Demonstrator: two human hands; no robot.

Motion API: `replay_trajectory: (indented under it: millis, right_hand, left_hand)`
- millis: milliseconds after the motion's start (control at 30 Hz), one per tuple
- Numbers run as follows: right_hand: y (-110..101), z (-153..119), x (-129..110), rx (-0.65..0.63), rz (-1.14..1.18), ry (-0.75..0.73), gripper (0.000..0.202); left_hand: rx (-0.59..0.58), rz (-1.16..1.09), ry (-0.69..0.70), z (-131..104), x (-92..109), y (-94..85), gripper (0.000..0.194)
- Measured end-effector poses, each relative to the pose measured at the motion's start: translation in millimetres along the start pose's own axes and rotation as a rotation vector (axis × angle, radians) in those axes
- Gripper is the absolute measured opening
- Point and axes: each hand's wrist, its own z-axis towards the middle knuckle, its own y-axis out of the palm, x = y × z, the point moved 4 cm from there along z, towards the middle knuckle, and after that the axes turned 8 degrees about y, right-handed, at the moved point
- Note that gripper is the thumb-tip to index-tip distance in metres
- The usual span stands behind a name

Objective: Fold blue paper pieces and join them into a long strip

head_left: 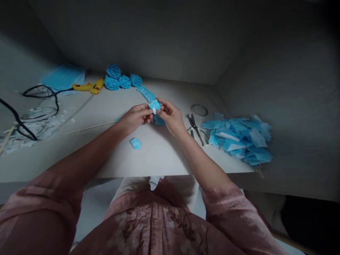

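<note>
Above the middle of the table, my left hand (136,117) and my right hand (170,115) pinch a small blue fabric piece (154,105) from its two sides. Its surface looks folded, with a white patch showing. Behind it a row of overlapping blue petals (145,93) lies on the table, and more blue material (159,120) shows under my fingers. A single folded blue petal (135,143) rests nearer to me. Left of my left hand lies a thin wooden stick (90,128), with a bit of blue at its far end.
At the back stand several blue fabric roses (117,78). A yellow glue gun (90,86) with a black cord lies beside blue sheets (64,76). White scraps (39,131) cover the left. Scissors (195,127), a ring-shaped roll (199,110) and a heap of blue pieces (239,138) sit right.
</note>
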Motion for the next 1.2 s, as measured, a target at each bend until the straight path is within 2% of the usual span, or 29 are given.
replay_trajectory:
  millis: [133, 267, 433, 533, 800, 1000, 1200]
  right_hand:
    - [-1.7, -3.2, -12.2, -0.092, -0.003, 0.023, 0.070]
    - [-10.5, -7.1, -25.6, -0.056, -0.043, 0.040, 0.057]
    - [-7.7, -6.4, -19.6, -0.114, -0.114, 0.036, 0.056]
    - [-7.1, -5.4, -15.8, -0.115, -0.092, 0.030, 0.056]
    - [-4.4, -7.5, -17.0, -0.110, -0.028, 0.060, 0.057]
    - [-5.4, -5.4, -12.4, -0.045, -0.004, 0.059, 0.058]
    - [-3.0, -6.3, -11.2, -0.100, 0.048, 0.099, 0.059]
  left_hand:
    - [0.015, 0.077, 0.009, 3.5, 3.1, -8.6, 0.020]
    - [-0.030, 0.348, 0.043, 6.7, 8.8, -15.1, 0.013]
    - [-0.122, 0.530, 0.068, 4.1, 12.8, -10.3, 0.009]
    - [-0.116, 0.500, 0.084, 3.2, 14.9, -9.6, 0.009]
    - [-0.020, 0.248, 0.139, 4.4, 16.9, -10.9, 0.017]
    - [-0.080, 0.331, 0.066, 4.8, 8.8, -11.4, 0.014]
    - [-0.022, 0.236, 0.083, 2.8, 12.2, -12.7, 0.013]
